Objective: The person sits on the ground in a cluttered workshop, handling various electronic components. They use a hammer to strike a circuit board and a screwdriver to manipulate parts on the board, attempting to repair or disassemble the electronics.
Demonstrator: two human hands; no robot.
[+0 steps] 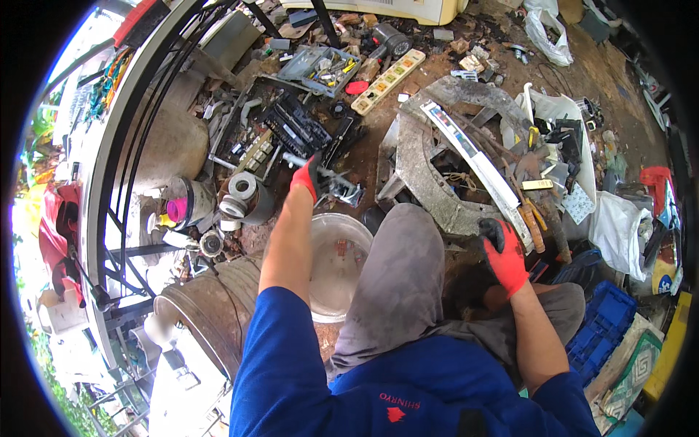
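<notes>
My left hand (309, 176), in a red and black glove, grips a silvery metal fitting (342, 188) with a short rod, held above a white plastic bucket (320, 306). My right hand (499, 251), gloved alike, is closed above my right leg; whatever is in it, if anything, is hidden. It is beside a large weathered metal frame (415, 127), across which lies a long white strip (477, 164) and some rusty bars (530, 226).
Scrap surrounds me: black plastic parts (291, 124), a grey parts tray (320, 69), a cream power strip (386, 80) ahead; metal rolls (244, 193) and a large drum (196, 306) at left; a white bin (579, 109), a white sack (611, 240) and blue plastic cases (604, 328) at right.
</notes>
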